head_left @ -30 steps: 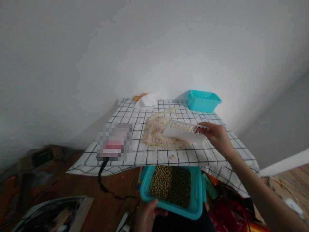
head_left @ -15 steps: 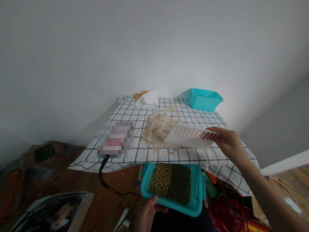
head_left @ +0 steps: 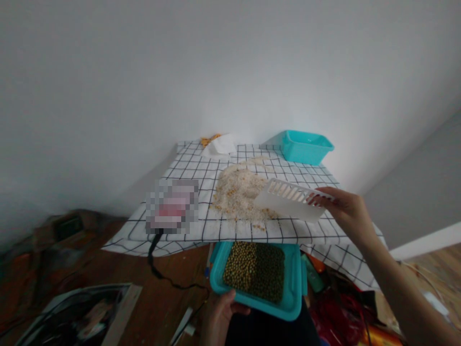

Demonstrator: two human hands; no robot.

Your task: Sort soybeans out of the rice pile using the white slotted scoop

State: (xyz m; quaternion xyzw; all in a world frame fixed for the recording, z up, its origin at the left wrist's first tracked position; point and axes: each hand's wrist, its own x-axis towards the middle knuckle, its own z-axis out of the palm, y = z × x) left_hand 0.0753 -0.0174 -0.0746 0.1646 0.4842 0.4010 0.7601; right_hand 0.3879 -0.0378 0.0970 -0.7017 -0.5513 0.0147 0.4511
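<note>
My right hand (head_left: 345, 209) grips the end of a white slotted plastic scoop (head_left: 290, 200), held tilted just above a checked tablecloth (head_left: 194, 179). The scoop's front edge is at the right side of a pile of pale grains (head_left: 239, 191) with a few yellow kernels in it. Below the table's near edge my left hand (head_left: 220, 319) holds a teal tray (head_left: 293, 287) by its near left corner. The tray carries yellowish beans on the left and dark green beans on the right.
A second teal tub (head_left: 306, 147) stands at the table's far right corner, and white paper (head_left: 220, 145) lies at the far edge. A blurred pink object (head_left: 172, 206) sits on the left, with a black cable (head_left: 158, 274) hanging to the cluttered wooden floor.
My right hand has drawn the scoop to the right and lifted it slightly off the grain pile. The tray in my left hand has stayed about where it was.
</note>
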